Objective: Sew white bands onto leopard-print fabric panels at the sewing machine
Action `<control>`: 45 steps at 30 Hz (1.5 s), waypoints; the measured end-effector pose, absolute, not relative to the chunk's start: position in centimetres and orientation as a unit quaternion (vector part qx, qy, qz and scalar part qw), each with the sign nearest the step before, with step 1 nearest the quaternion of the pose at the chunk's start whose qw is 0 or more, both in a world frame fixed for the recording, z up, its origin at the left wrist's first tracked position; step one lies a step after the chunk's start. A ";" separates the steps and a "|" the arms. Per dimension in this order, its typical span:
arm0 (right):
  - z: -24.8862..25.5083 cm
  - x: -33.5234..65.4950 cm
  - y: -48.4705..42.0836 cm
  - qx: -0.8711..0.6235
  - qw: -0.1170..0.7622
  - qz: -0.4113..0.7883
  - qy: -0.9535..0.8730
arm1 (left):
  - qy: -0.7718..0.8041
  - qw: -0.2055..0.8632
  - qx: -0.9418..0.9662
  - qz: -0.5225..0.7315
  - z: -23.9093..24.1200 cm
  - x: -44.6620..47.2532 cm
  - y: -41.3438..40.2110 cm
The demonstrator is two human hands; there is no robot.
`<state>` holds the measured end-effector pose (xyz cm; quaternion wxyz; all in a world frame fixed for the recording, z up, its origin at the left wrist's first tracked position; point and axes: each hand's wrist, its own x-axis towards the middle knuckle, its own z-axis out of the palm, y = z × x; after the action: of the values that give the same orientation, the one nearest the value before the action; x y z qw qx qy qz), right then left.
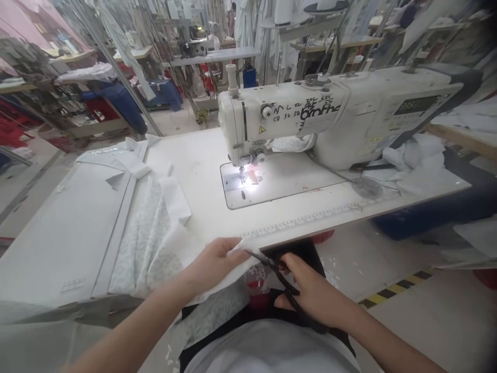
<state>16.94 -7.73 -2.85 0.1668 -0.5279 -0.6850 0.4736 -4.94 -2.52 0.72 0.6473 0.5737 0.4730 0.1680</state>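
At the table's front edge my left hand [217, 261] pinches the edge of a pale fabric piece [247, 244]. My right hand [316, 290] is closed around the handles of dark scissors [285, 284], whose blades point left and meet the fabric by my left fingertips. Whether the blades are parted I cannot tell. More pale patterned fabric [149, 233] lies on the table to the left, and a length [217, 313] hangs over my lap. Behind my hands stands a white sewing machine [283, 114], its lamp lighting the needle plate [236, 197].
A measuring tape strip [303, 224] runs along the table's front edge. White fabric scraps [417, 160] lie at the right end of the table. Blue bins [165, 94] and other sewing stations stand behind. Yellow-black floor tape [396, 287] shows at the lower right.
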 end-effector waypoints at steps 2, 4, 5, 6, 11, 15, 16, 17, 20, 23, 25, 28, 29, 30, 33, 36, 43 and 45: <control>-2.8 16.8 -8.1 -0.525 0.171 0.464 -0.692 | 0.483 0.650 0.562 0.168 0.5 -4.7 -3.1; -3.3 16.7 -8.6 -0.541 0.172 0.447 -0.691 | 0.491 0.671 0.531 0.165 0.2 -4.6 -3.6; -3.8 16.8 -9.0 -0.554 0.169 0.438 -0.687 | 0.492 0.684 0.513 0.165 0.0 -4.6 -3.8; -4.3 16.8 -9.3 -0.564 0.163 0.435 -0.683 | 0.491 0.696 0.496 0.165 -0.2 -4.6 -4.0; -5.8 17.4 -10.7 -0.573 0.136 0.461 -0.664 | 0.484 0.710 0.487 0.155 -0.4 -4.0 -4.7; -6.1 17.6 -11.2 -0.590 0.147 0.447 -0.655 | 0.511 0.678 0.514 0.127 -0.3 -3.1 -4.9; -6.2 17.7 -11.3 -0.589 0.150 0.456 -0.650 | 0.520 0.671 0.514 0.119 -0.2 -3.0 -4.9; -6.4 17.8 -11.4 -0.587 0.154 0.469 -0.642 | 0.528 0.667 0.513 0.114 -0.1 -2.9 -4.9; -7.0 18.2 -11.8 -0.590 0.175 0.493 -0.615 | 0.544 0.655 0.510 0.119 0.0 -3.0 -4.8; -6.8 18.5 -12.1 -0.594 0.182 0.465 -0.631 | 0.577 0.640 0.479 0.165 -0.2 -3.5 -4.6; -6.5 18.5 -12.3 -0.594 0.168 0.441 -0.651 | 0.605 0.633 0.435 0.209 -0.6 -3.9 -4.4; -6.2 18.1 -12.4 -0.602 0.146 0.414 -0.667 | 0.621 0.633 0.392 0.245 -1.3 -4.3 -4.3; -6.2 17.9 -12.4 -0.604 0.146 0.408 -0.669 | 0.620 0.634 0.389 0.250 -1.5 -4.4 -4.3; -6.3 17.7 -12.3 -0.606 0.150 0.401 -0.670 | 0.617 0.636 0.389 0.252 -1.7 -4.4 -4.4; -6.6 17.2 -12.1 -0.612 0.165 0.380 -0.674 | 0.603 0.640 0.401 0.257 -1.9 -4.2 -4.6; -6.7 16.8 -11.8 -0.613 0.162 0.362 -0.683 | 0.600 0.624 0.429 0.258 -1.9 -3.8 -4.9; -6.8 16.4 -11.4 -0.622 0.151 0.329 -0.694 | 0.593 0.582 0.505 0.234 -2.0 -3.3 -5.7; -7.0 16.5 -11.5 -0.623 0.139 0.337 -0.692 | 0.596 0.575 0.517 0.216 -2.1 -3.3 -5.8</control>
<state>16.45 -11.50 -7.00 0.1387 -0.6232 -0.6921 0.3369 -3.31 -5.75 -2.07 0.5754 0.5168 0.5960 0.2161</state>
